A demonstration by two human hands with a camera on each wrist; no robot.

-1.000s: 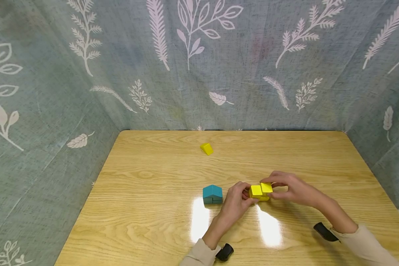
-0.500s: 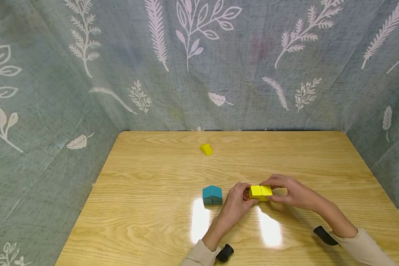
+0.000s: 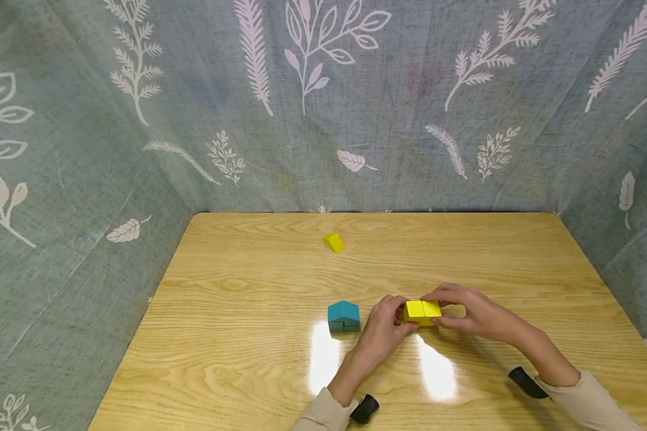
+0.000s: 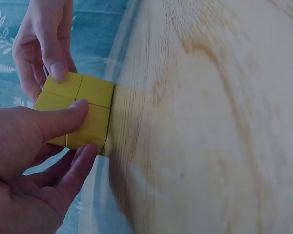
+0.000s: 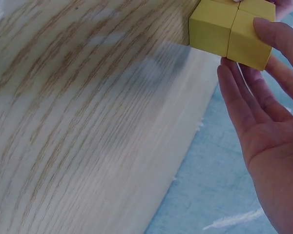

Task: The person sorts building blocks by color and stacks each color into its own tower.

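Several yellow blocks point(image 3: 414, 309) sit together as a compact two-by-two stack on the table, right of centre in the head view. My left hand point(image 3: 378, 331) grips the stack's left side, its thumb on the near face and fingers behind. From the right, my right hand point(image 3: 474, 309) pinches the upper right yellow block point(image 3: 432, 308) between thumb and fingers. The left wrist view shows the yellow faces point(image 4: 96, 89) meeting along thin, nearly straight seams. In the right wrist view the stack point(image 5: 212, 29) is partly hidden by the right thumb.
Left of the hands stands a small teal block house point(image 3: 343, 316) with a peaked top. Farther back lies a loose yellow wedge-shaped block point(image 3: 334, 242). The wooden table point(image 3: 237, 275) is bordered by a grey-blue leaf-patterned cloth point(image 3: 280, 161) at the back and sides.
The upper right yellow block, held raised and askew a second ago, has come down level beside its neighbour. Both hands have kept their hold and barely moved since.
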